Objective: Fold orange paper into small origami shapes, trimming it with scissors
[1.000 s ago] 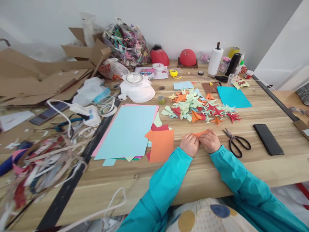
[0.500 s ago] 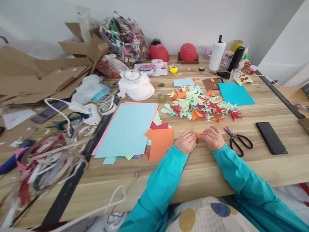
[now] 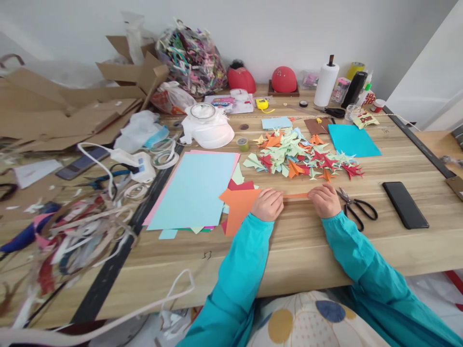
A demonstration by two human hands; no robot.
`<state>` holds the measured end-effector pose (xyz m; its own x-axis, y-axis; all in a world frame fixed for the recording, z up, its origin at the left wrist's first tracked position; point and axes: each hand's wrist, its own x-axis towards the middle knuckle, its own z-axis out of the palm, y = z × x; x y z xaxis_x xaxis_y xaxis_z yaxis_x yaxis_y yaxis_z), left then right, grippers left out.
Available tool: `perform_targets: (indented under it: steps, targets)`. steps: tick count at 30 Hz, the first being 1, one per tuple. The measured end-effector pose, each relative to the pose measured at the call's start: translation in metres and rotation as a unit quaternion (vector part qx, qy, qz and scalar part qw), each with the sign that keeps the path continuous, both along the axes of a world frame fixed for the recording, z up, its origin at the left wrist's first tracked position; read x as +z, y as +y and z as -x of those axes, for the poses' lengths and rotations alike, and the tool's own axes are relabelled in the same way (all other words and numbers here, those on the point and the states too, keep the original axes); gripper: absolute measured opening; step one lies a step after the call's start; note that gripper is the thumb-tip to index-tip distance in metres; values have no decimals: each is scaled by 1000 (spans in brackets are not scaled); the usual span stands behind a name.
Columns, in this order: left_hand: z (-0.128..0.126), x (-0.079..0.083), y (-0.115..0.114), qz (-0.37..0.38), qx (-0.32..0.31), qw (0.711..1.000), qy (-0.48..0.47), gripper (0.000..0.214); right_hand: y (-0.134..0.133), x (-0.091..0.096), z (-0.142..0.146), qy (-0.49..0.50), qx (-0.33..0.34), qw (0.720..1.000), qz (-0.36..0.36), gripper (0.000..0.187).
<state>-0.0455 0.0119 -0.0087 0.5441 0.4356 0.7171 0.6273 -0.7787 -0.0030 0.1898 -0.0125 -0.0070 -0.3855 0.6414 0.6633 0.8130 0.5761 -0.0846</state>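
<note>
My left hand point(image 3: 267, 204) and my right hand point(image 3: 325, 200) rest on the wooden table point(image 3: 296, 246), fingers curled and pressed on the two ends of a narrow folded orange paper strip point(image 3: 295, 195) that lies flat between them. Both sleeves are teal. A loose orange sheet point(image 3: 237, 206) lies just left of my left hand. Black scissors point(image 3: 352, 206) lie right beside my right hand. A heap of folded paper shapes point(image 3: 300, 159) in green, red and orange sits just beyond the strip.
A stack of light blue and pink sheets point(image 3: 195, 188) lies to the left, a black phone point(image 3: 405, 204) to the right, a turquoise sheet point(image 3: 352, 140) behind it. Cardboard point(image 3: 54, 115), tangled strips point(image 3: 68, 231), a white bowl point(image 3: 208, 127) and a paper towel roll point(image 3: 325, 84) crowd the far and left sides.
My hands have slid apart along the orange paper, which now shows as a long flat strip between them. The camera view has shifted slightly.
</note>
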Motion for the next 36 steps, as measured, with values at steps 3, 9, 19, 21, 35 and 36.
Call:
perform_targets:
  steps: [3, 9, 19, 21, 35, 36]
  targets:
    - [9, 0, 3, 6, 25, 999, -22, 19, 0, 0, -3, 11, -4, 1000, 4, 17]
    - [7, 5, -6, -13, 58, 994, -90, 17, 1, 4, -4, 34, -25, 999, 0, 13]
    - [-38, 0, -22, -15, 23, 999, -32, 15, -8, -4, 20, -11, 41, 999, 11, 16]
    - [-38, -3, -21, -6, 17, 1000, -23, 16, -8, -5, 21, -19, 48, 999, 13, 16]
    - [-26, 2, -21, -5, 24, 999, -31, 21, -9, 11, 11, -24, 11, 1000, -8, 13]
    - [-26, 2, -21, -6, 30, 999, -32, 21, -8, 11, 10, -21, 8, 1000, -14, 12]
